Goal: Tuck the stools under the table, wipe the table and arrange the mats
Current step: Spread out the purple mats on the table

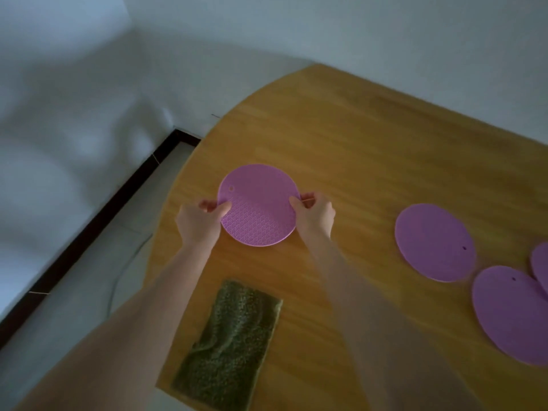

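A round purple mat (258, 204) with a scale pattern and a small hole lies near the left end of the wooden table (355, 137). My left hand (201, 221) pinches its left edge, thumb on top. My right hand (315, 213) pinches its right edge the same way. Two more purple mats lie flat to the right, one (434, 242) in the middle and one (513, 314) at the lower right. A sliver of a third mat (541, 264) shows at the right border. No stool is in view.
A green cleaning cloth (229, 341) lies folded on the table's near edge, below my hands. White walls with a dark skirting strip (118, 209) and a pale floor with a thin cable lie to the left of the table.
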Demonstrator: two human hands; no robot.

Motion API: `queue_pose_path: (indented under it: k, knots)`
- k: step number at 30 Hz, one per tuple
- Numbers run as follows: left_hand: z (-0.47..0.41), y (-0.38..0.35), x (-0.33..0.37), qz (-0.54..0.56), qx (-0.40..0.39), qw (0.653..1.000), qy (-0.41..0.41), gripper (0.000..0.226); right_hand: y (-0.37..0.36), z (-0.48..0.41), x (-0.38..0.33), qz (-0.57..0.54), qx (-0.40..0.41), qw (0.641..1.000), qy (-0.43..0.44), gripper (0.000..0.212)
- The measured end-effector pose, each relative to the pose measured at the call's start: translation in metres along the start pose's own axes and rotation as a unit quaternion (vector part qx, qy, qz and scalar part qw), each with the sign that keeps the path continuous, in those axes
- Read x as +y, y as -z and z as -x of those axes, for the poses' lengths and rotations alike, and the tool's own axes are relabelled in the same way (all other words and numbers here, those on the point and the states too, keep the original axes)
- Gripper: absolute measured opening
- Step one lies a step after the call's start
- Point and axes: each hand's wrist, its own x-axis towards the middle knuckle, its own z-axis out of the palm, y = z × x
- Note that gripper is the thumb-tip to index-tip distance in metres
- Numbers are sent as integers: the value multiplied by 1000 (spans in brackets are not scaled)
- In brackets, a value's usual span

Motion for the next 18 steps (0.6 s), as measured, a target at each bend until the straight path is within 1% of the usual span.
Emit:
queue_pose_path:
  k: [6,8,11,18]
  knots:
    - [-33,14,-10,-17,25,1000,-2,25,-40,-15,-19,68,-10,998,9,11]
    - [-41,15,-10,-17,30,999,-12,23,-48,-19,-25,96,-4,995,20,12]
    - [-48,13,-11,-46,26,998,-36,25,-54,-22,-26,133,7,991,26,15]
    - [-54,4,-18,-107,54,991,-63,26,-58,-26,-24,159,10,987,12,20]
